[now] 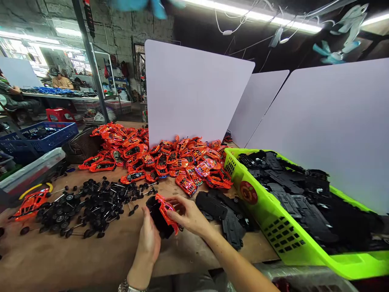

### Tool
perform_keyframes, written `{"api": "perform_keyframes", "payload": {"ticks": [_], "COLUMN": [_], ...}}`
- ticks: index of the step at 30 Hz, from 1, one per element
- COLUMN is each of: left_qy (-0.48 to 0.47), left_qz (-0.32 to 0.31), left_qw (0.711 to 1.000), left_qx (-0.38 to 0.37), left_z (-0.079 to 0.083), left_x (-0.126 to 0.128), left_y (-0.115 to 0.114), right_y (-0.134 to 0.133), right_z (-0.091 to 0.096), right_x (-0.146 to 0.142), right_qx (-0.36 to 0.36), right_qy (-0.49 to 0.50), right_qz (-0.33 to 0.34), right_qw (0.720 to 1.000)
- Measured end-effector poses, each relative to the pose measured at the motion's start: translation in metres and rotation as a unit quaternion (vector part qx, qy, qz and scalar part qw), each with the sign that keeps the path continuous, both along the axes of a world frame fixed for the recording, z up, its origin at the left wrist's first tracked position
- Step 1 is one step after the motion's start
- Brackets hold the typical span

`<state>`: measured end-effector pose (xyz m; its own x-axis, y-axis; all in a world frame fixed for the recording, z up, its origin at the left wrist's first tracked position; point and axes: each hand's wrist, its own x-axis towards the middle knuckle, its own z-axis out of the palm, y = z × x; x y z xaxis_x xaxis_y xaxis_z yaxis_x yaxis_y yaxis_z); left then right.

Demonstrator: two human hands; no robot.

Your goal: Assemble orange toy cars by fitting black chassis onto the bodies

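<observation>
Both of my hands hold one toy car above the wooden table [75,255]. My left hand [149,239] grips the black chassis [158,221] from below and the left. My right hand [187,215] pinches the orange car body [166,211] that sits against that chassis. A heap of black wheel-and-axle sets [91,205] lies to the left of my hands. A big pile of orange car bodies [164,158] lies behind them. A few loose black chassis [225,215] rest just right of my right hand.
A lime-green basket [273,227] full of black chassis stands at the right. White divider boards [191,89] rise behind the pile. One orange car [30,202] lies at the far left, by a blue crate [45,138]. People sit at a distant table at the back left.
</observation>
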<state>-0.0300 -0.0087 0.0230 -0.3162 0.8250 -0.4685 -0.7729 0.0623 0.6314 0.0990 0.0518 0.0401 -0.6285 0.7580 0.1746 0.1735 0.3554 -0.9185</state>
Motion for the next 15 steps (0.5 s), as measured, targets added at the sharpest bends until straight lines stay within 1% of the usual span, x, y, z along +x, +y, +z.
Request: {"api": "perform_keyframes", "payload": {"ticks": [3, 7, 11, 15], "left_qy": [0.0, 0.008, 0.01, 0.012], "left_qz": [-0.021, -0.011, -0.005, -0.011], "left_qw": [0.999, 0.998, 0.997, 0.997], "left_qx": [0.025, 0.058, 0.072, 0.08], "left_z": [0.002, 0.003, 0.001, 0.0], "left_x": [0.015, 0.029, 0.038, 0.041], "left_y": [0.007, 0.013, 0.017, 0.017], "right_y": [0.004, 0.005, 0.004, 0.004], "right_z": [-0.001, -0.002, -0.004, -0.005], "right_x": [0.009, 0.018, 0.021, 0.024], "right_qx": [0.037, 0.079, 0.106, 0.13], "right_qy": [-0.015, -0.027, -0.037, -0.047], "right_qz": [-0.023, -0.049, -0.074, -0.081], "right_qw": [0.999, 0.995, 0.991, 0.987]}}
